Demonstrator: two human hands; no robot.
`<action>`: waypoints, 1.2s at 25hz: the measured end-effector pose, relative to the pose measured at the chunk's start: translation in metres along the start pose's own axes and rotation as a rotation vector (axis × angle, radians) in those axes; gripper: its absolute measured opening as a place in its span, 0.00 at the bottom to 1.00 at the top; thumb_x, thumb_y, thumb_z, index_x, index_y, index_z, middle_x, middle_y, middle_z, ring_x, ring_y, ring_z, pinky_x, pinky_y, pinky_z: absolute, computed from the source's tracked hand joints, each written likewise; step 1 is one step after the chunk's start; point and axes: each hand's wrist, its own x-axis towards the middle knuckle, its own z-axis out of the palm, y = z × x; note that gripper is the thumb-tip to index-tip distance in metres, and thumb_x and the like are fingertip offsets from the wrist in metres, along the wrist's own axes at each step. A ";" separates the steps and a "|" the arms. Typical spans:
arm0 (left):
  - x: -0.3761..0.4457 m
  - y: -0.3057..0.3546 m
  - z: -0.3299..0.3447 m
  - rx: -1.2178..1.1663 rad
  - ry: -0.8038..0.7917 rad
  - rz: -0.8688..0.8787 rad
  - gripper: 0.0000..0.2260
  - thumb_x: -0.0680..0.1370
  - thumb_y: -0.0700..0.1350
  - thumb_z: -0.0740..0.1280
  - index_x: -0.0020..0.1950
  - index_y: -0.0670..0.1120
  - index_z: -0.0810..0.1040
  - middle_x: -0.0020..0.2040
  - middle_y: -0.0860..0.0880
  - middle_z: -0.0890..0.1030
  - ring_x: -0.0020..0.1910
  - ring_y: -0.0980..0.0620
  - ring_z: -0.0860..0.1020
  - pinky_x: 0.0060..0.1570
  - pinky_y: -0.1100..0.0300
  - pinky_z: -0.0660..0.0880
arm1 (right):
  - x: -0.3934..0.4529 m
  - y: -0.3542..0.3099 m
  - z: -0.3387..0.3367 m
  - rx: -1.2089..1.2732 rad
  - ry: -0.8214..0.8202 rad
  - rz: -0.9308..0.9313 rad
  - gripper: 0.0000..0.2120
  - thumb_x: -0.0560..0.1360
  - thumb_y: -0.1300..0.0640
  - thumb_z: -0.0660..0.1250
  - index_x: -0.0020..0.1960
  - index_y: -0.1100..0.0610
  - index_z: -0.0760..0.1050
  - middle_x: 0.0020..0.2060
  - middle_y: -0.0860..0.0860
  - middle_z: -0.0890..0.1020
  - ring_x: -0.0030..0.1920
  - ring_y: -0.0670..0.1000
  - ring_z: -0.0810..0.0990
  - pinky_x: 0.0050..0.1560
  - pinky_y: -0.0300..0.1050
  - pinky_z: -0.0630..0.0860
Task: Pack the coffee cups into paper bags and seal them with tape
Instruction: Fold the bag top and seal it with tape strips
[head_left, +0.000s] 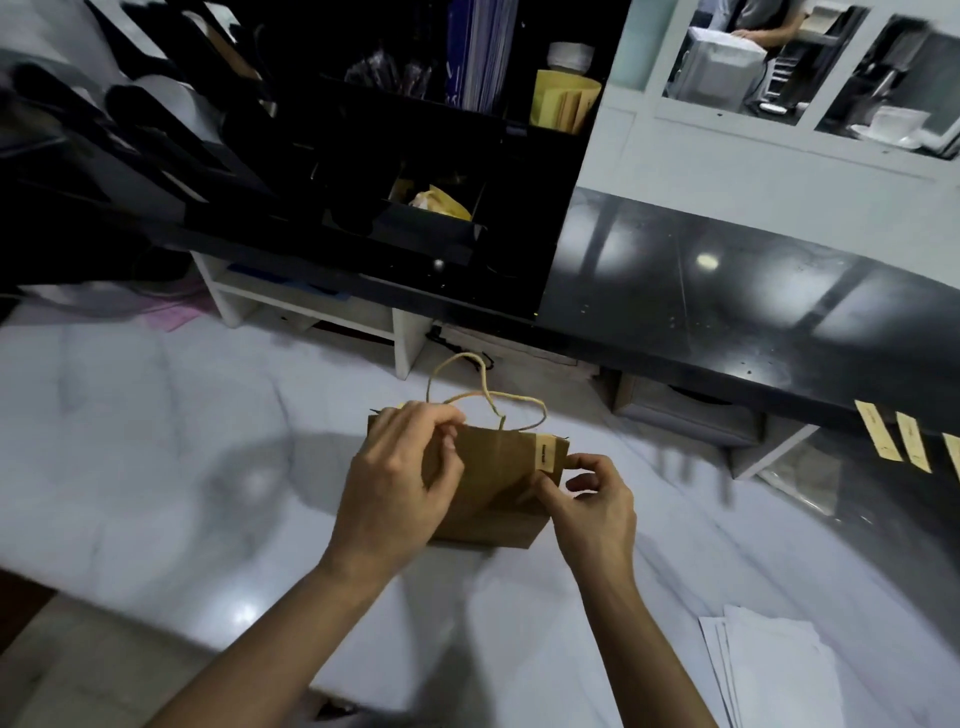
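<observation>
The left hand (400, 483) has its fingers (441, 418) curled over the top edge of the bag (493, 483), pinching the folded rim near the left corner. The right hand (592, 499) pinches the bag's right edge between thumb and forefinger, just below a pale strip of tape (545, 454) stuck over the top fold near the right corner. The bag is brown paper, upright on the white desk (156, 467), its top folded shut between the two hands. Its two twine handles (485, 395) loop up behind the rim. No cup can be seen; the bag's inside is hidden.

Beyond the bag a black counter (727, 301) runs across, and more tape strips (893, 436) hang from its front edge at the right. A black organiser (415, 156) stands on the counter at the left, holding yellow envelopes (563, 101). A stack of white papers (769, 670) lies on the desk at lower right.
</observation>
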 end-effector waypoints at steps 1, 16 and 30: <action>-0.003 -0.004 -0.002 -0.001 0.042 -0.041 0.10 0.75 0.34 0.69 0.54 0.45 0.78 0.47 0.53 0.79 0.47 0.54 0.74 0.49 0.67 0.71 | 0.000 0.002 0.000 -0.001 -0.005 0.000 0.15 0.69 0.49 0.78 0.51 0.46 0.77 0.47 0.49 0.80 0.44 0.50 0.81 0.31 0.39 0.69; -0.041 -0.068 0.004 -0.223 -0.053 -0.465 0.25 0.78 0.42 0.69 0.73 0.53 0.66 0.67 0.55 0.69 0.67 0.52 0.71 0.65 0.49 0.73 | -0.009 0.038 0.013 0.067 -0.213 0.034 0.28 0.72 0.50 0.77 0.67 0.45 0.69 0.59 0.45 0.80 0.57 0.47 0.81 0.58 0.54 0.81; 0.015 -0.081 -0.005 -0.090 -0.290 -0.363 0.06 0.78 0.46 0.69 0.52 0.55 0.76 0.53 0.62 0.75 0.57 0.53 0.73 0.54 0.47 0.78 | -0.009 0.037 0.009 0.041 -0.195 0.051 0.28 0.74 0.51 0.75 0.71 0.47 0.69 0.60 0.48 0.81 0.58 0.50 0.82 0.59 0.54 0.81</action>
